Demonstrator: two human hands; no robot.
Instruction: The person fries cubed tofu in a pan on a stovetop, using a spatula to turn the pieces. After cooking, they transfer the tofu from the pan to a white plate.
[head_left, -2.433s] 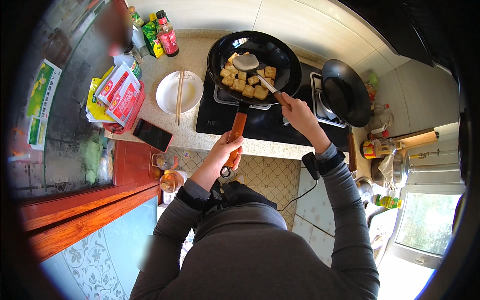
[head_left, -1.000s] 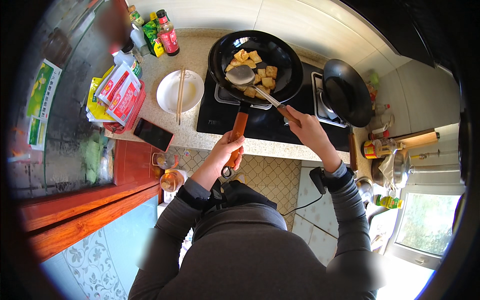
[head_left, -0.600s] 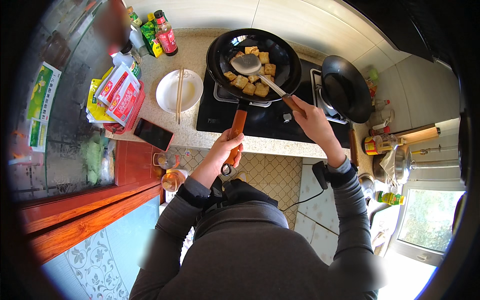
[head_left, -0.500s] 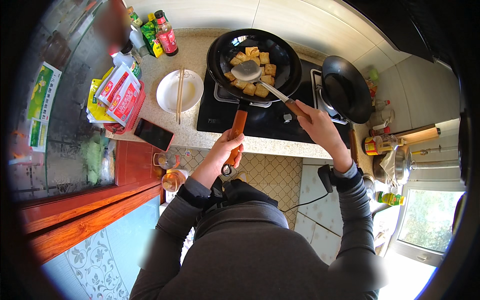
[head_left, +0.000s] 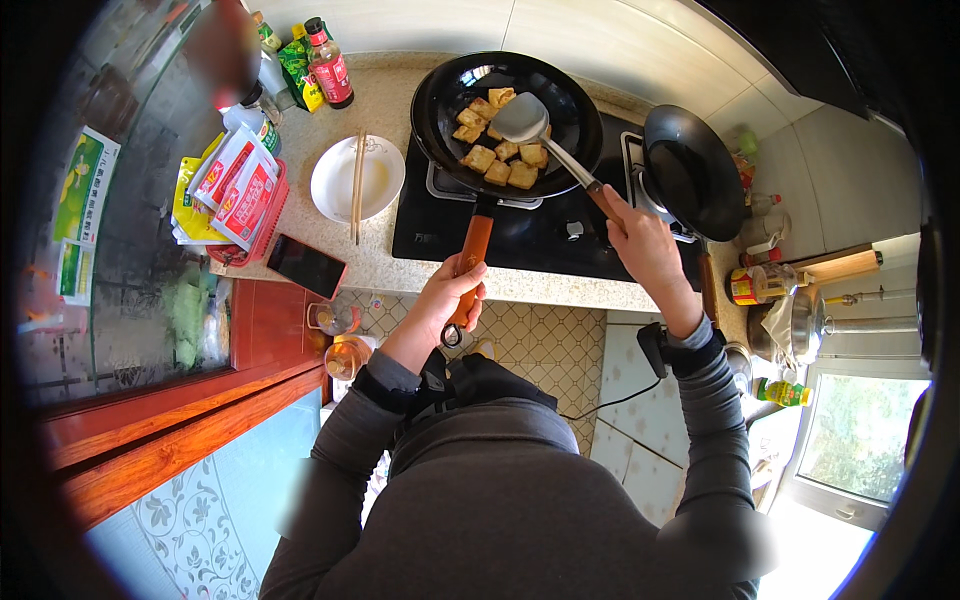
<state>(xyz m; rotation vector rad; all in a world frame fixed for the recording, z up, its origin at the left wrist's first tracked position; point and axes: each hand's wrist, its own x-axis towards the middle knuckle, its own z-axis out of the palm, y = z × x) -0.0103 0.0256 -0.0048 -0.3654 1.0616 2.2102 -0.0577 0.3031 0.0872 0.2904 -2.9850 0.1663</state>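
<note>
While left hand (head_left: 445, 303) grips wok (head_left: 440, 115) by its handle (head_left: 476, 240) and right hand (head_left: 648, 248) grips spatula (head_left: 521, 120), a hard shove could send cubes (head_left: 497, 172) over the rim (head_left: 416, 125).

The white bowl (head_left: 327, 195) and black wok (head_left: 572, 122) nearly meet, leaving only a thin gap; chopsticks (head_left: 358, 190) cross the bowl. Behind it, the worktop (head_left: 385, 95) gives a hand passage between red-labelled bottle (head_left: 331, 72) and wok. The spatula (head_left: 556, 152) bars the wok's front-right side; its left rim is unobstructed. The second pan (head_left: 695, 175) crowds the right.
</note>
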